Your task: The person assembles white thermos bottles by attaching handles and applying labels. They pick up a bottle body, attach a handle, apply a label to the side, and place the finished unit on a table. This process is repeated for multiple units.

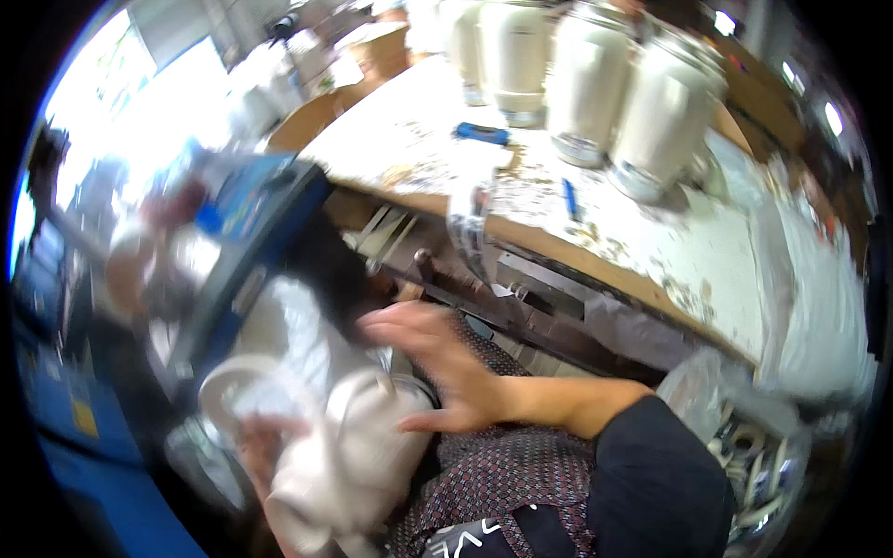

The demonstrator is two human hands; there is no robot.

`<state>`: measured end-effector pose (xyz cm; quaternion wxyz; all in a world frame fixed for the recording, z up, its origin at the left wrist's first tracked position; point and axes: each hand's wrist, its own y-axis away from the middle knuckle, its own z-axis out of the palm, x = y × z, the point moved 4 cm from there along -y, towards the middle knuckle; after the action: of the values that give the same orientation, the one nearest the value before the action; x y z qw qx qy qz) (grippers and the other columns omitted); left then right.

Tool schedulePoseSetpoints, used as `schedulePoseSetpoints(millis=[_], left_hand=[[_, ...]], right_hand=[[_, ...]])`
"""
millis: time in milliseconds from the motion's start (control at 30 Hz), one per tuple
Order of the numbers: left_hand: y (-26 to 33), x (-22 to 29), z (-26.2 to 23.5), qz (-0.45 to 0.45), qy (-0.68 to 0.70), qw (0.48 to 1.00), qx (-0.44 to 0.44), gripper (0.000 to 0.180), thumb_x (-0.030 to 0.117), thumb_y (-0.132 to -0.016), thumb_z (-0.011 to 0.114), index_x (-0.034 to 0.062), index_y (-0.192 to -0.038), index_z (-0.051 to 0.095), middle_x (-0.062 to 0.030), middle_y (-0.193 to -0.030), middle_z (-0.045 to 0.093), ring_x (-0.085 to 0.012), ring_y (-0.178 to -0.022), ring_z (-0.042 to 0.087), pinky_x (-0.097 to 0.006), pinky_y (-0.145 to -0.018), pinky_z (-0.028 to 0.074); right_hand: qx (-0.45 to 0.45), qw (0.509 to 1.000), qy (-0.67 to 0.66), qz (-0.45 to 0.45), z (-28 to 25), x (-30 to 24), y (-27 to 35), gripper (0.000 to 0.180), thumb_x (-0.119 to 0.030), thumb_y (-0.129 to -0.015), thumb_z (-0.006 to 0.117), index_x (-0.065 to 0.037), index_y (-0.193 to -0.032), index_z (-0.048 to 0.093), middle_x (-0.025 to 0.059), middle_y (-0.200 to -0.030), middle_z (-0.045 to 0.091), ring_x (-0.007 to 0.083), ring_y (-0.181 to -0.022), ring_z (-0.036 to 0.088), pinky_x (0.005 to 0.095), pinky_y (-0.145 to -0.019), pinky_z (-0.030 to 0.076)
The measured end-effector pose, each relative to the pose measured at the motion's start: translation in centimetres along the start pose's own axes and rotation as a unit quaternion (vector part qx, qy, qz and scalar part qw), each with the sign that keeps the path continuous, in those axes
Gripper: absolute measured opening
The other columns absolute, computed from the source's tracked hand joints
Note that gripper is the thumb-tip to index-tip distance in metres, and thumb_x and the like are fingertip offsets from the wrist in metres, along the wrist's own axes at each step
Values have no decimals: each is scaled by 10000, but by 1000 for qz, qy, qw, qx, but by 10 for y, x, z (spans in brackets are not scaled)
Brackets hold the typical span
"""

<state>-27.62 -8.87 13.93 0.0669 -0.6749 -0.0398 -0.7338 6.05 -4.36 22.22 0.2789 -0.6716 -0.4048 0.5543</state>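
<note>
A cream-white jug-like vessel (358, 456) lies tilted over my lap, blurred by motion, with a pale curved loop (223, 395) on its left side. My left hand (265, 442) is closed on the vessel's left side near that loop; part of the hand is hidden behind the vessel. Just above the vessel's right end, my right hand (442, 367) is open, thumb and fingers apart, holding nothing. Whether its thumb touches the vessel I cannot tell.
Several cream jugs (591, 88) stand on the white table (409, 126), with a blue tool (482, 133), a thin blue stick (569, 200) and scattered scraps. A printed strip (470, 219) hangs over its edge. A blue bin (251, 223) stands left; a bag of parts (758, 465) lies right.
</note>
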Motion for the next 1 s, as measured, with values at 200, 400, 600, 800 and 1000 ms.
schedulePoseSetpoints(millis=[200,400,600,800,1000], left_hand=[[-89,72,100,186,216,861,-421,343,248,-963,519,-67,-995,651,-192,-948,679,-267,-850,649,-372,-780,525],[-17,-116,200,-41,-83,780,-618,219,74,-907,604,-63,-1062,673,-138,-1082,682,-211,-1018,637,-331,-917,481],[-18,-194,235,-317,32,877,-360,278,151,-949,571,-37,-1154,591,-176,-941,698,-232,-797,688,-334,-747,552],[-26,-195,234,-340,32,871,-353,274,138,-952,566,-31,-1166,594,-188,-883,701,-225,-721,681,-315,-688,552],[-25,-221,229,-305,55,894,-323,322,168,-923,597,-46,-1163,613,-199,-841,701,-211,-670,673,-293,-638,542]], right_hand=[[-26,933,-284,220,-12,35,22,433,-361,-839,726,-29,-1110,668,82,-1110,653,208,-1036,604,323,-918,461],[423,857,-177,235,-253,-27,76,433,-422,-927,590,-59,-1159,626,65,-1057,639,177,-952,585,330,-853,490],[558,802,183,109,-417,-36,136,259,-158,-816,764,-96,-1030,632,-42,-898,609,99,-871,571,275,-839,453],[583,691,407,131,-471,72,110,377,-187,-752,806,-12,-1038,634,75,-1081,587,177,-947,575,320,-871,455],[473,682,509,231,-557,195,98,362,-242,-693,834,-12,-871,617,121,-1057,615,280,-959,598,366,-861,464]])
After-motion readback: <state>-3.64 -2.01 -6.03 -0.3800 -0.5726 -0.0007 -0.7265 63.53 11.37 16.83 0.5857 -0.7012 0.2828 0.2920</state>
